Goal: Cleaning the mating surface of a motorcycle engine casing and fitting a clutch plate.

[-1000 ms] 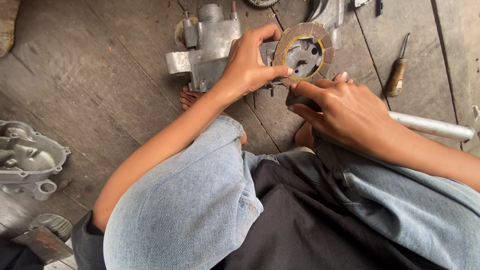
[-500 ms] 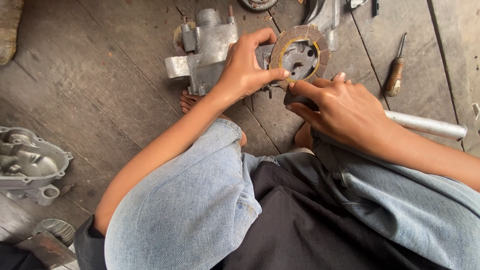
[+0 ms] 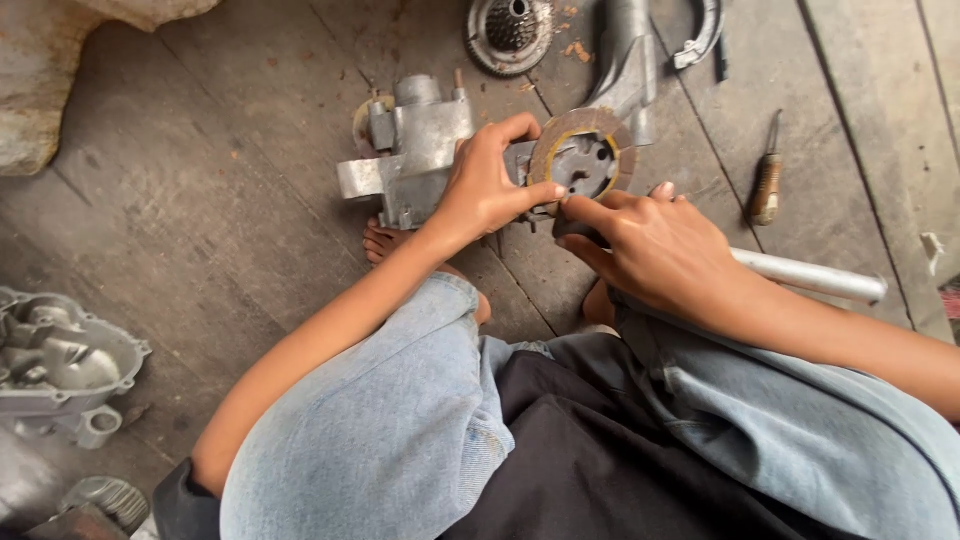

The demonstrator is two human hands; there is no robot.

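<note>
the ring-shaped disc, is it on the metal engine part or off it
On it: the brown disc sits against the grey engine part, both hands pinching its edge.

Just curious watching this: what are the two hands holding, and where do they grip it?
Both hold a round brown friction disc: the left hand pinches its left rim, the right hand its lower edge with fingers.

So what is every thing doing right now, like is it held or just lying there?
Brown ring disc: held upright at the metal engine part, pinched by both hands.
Left hand: gripping the disc's edge.
Right hand: fingertips on the disc.
Metal engine part: resting on the wooden floor.
Screwdriver: lying loose.
Silver tube: lying flat.
</note>
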